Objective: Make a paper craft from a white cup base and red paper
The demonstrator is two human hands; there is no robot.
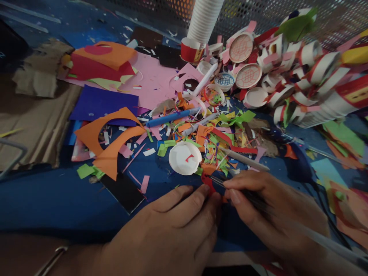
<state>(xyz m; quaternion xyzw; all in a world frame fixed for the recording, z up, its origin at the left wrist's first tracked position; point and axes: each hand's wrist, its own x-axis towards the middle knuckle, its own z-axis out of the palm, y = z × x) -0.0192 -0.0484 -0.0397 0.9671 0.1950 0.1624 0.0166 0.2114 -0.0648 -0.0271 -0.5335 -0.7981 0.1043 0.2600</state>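
Red paper (208, 181) is below-R of white disc (184, 158), partly under unclenched L hand (172, 226); R hand (283, 201) grasps 1 pen (217, 181).

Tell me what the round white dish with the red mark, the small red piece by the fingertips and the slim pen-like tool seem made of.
Round white dish: probably matte paper or card, by its thin rim and dull surface. Small red piece: likely matte paper, being thin and flat. Slim pen-like tool: perhaps smooth plastic, from its barrel's pale sheen, though blur leaves this open.
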